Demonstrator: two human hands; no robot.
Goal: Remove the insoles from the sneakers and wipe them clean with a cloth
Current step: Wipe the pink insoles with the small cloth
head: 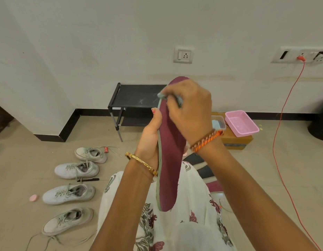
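Tiled floor (21, 160) against a white wall; four sneakers (76, 191) lined up at left. Left hand (150, 140) grips the maroon insole (168, 160) upright above the lap; right hand (188, 113) pinches a small cloth (161, 96) near its top. Recommend firm support behind and full-length strokes, edges included.

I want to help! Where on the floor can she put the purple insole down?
Bare floor lies between the white sneakers and the black rack, and between the pink basket and orange cable. The sneaker row is crowded.

Maroon insole (168, 163) upright, grey cloth (161, 96) atop
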